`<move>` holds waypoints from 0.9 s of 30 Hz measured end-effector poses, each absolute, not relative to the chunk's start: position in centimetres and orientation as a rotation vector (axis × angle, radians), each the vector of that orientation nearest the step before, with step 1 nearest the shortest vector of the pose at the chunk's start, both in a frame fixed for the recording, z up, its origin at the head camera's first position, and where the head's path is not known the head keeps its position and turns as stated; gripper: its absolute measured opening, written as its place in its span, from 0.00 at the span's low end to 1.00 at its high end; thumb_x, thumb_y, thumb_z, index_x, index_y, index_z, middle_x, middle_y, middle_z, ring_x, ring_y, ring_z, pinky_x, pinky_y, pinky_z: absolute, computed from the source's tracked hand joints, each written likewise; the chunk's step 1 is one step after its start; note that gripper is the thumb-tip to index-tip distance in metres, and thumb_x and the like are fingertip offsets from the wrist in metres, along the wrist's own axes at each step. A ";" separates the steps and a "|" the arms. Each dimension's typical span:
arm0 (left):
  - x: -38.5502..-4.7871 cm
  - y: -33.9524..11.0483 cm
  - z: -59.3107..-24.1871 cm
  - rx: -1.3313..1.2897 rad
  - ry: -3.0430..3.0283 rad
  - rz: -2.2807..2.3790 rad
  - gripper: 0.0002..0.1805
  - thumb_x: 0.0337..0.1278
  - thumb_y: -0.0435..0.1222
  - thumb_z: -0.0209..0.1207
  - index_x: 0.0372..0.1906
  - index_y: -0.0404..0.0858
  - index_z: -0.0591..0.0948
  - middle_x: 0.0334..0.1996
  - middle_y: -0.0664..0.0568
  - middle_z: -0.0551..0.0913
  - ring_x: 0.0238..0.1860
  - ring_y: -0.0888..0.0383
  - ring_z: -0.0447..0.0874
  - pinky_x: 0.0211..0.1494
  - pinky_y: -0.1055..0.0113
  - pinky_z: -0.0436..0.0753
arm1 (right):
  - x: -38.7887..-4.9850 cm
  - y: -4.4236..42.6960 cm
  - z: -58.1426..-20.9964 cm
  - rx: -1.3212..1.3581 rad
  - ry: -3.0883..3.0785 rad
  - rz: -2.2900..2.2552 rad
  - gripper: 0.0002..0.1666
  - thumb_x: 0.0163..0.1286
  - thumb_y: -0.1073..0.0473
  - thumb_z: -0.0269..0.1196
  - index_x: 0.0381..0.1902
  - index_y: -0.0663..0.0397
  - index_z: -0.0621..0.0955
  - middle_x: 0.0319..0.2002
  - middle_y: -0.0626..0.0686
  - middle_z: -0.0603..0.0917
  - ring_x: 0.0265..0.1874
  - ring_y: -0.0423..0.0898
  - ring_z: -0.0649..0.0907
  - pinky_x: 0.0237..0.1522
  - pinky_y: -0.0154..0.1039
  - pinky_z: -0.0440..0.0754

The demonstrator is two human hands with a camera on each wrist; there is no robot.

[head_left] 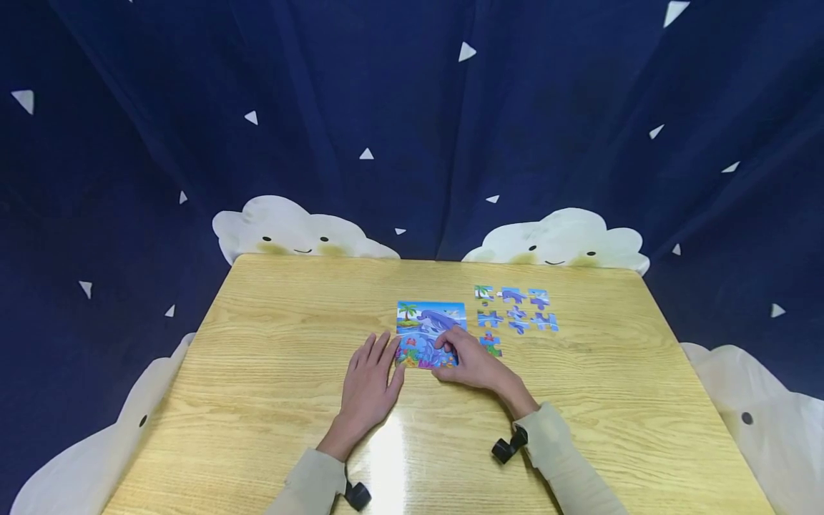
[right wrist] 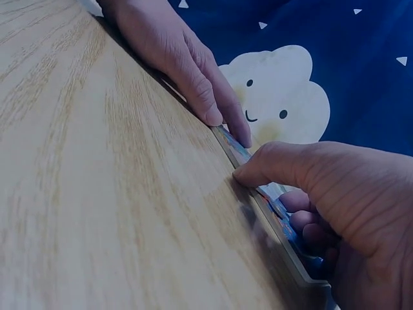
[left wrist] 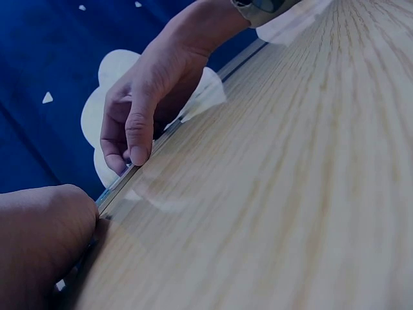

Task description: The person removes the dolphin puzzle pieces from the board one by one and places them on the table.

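Note:
A jigsaw puzzle [head_left: 433, 315] with a dolphin, a palm island and coral lies flat on the wooden table. At its left edge rests my left hand [head_left: 370, 383], fingers extended and the thumb near the lower left corner. My right hand [head_left: 475, 360] grips the lower right part, its fingers curled over the picture and its thumb at the near edge. The right wrist view shows that thumb [right wrist: 264, 165] at the puzzle's rim. Whether a separate piece sits under those fingers is hidden. Only part of the left hand [left wrist: 45, 226] shows in the left wrist view.
Several loose jigsaw pieces [head_left: 517, 315] lie in rough rows to the right of the puzzle. The wooden table [head_left: 270, 315] extends around both hands. A dark blue curtain [head_left: 412, 107] with white triangles and clouds hangs behind its far edge.

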State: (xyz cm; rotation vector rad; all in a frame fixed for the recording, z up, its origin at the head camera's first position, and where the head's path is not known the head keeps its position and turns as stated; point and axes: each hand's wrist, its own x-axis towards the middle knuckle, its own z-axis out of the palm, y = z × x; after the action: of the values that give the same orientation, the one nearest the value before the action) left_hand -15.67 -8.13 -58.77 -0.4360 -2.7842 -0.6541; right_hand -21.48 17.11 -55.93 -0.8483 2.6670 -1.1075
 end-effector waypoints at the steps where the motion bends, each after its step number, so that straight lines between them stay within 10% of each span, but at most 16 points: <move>1: -15.7 -8.1 -58.8 -0.436 -2.785 -0.657 0.30 0.79 0.49 0.50 0.78 0.43 0.71 0.77 0.44 0.69 0.80 0.40 0.59 0.79 0.43 0.59 | -21.5 17.1 -56.0 -0.847 2.670 -1.104 0.22 0.59 0.51 0.77 0.47 0.49 0.80 0.39 0.49 0.75 0.38 0.44 0.73 0.40 0.38 0.75; 27: -15.7 -8.2 -58.8 -0.425 -2.828 -0.671 0.30 0.80 0.50 0.49 0.79 0.44 0.69 0.77 0.44 0.68 0.81 0.42 0.57 0.80 0.45 0.57 | -21.4 17.0 -56.0 -0.808 2.674 -1.077 0.21 0.56 0.56 0.73 0.47 0.49 0.78 0.39 0.49 0.73 0.36 0.44 0.72 0.38 0.37 0.73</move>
State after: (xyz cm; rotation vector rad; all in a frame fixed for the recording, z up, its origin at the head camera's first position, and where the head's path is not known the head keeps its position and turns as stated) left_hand -15.67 -8.17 -58.77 -0.4252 -2.8280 -0.6710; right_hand -21.35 16.95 -55.97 -0.8079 2.6742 -1.0773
